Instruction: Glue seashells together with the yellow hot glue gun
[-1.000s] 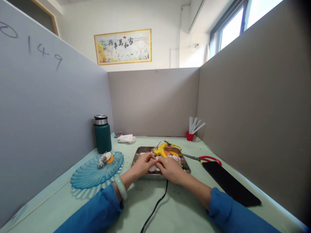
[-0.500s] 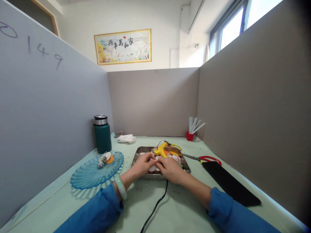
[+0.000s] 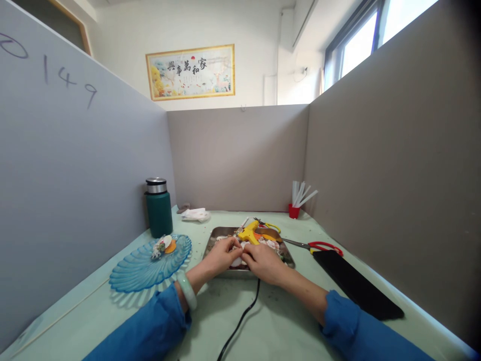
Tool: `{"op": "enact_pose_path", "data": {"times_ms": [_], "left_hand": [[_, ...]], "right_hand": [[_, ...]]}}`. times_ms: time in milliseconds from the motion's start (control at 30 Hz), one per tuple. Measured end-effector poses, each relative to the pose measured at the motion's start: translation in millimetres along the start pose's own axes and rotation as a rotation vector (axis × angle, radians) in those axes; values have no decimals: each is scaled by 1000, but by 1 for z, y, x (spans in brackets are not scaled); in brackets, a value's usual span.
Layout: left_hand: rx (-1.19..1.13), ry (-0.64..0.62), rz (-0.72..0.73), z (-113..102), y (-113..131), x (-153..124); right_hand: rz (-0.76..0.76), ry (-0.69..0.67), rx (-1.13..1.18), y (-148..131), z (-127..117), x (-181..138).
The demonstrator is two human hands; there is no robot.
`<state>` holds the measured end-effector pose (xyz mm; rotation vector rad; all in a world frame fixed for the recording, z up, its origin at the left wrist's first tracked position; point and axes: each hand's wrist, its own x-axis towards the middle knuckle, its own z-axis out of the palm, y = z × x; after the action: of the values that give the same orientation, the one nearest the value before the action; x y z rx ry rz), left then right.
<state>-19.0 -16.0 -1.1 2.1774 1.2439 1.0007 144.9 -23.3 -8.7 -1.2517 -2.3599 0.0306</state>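
Over the front of a metal tray (image 3: 235, 274), my left hand (image 3: 221, 255) and my right hand (image 3: 265, 261) meet at the fingertips. Both are closed in a pinch. Whatever lies between the fingers is too small and too hidden to name; a whitish piece shows just below them. Shells and other small pieces (image 3: 271, 244) fill the tray. A yellow glue gun (image 3: 249, 233) rests on them just beyond my fingers, and a black cord (image 3: 240, 323) runs from the tray toward me.
On the left, a blue scalloped plate (image 3: 135, 273) bears a small shell cluster (image 3: 164, 246); a green bottle (image 3: 158, 213) stands behind. To the right lie red-handled scissors (image 3: 325, 245) and a black strip (image 3: 355, 283). Yellow-handled pliers (image 3: 272, 226), a red cup of white sticks (image 3: 293, 211) and white plastic (image 3: 195, 215) sit farther back.
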Motion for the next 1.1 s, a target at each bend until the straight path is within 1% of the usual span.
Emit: {"op": "enact_pose_path", "data": {"times_ms": [600,900,1100], "left_hand": [[21,-10,-6,0,3,-2],[81,-6,27,-1,5,-2],[141,0,20,0,4,-4]], "right_hand": [[-22,14,-51,0,1,-1],[-8,-7,-61,0,2,-1],[-13,-11,-69,0,2,-1]]}}
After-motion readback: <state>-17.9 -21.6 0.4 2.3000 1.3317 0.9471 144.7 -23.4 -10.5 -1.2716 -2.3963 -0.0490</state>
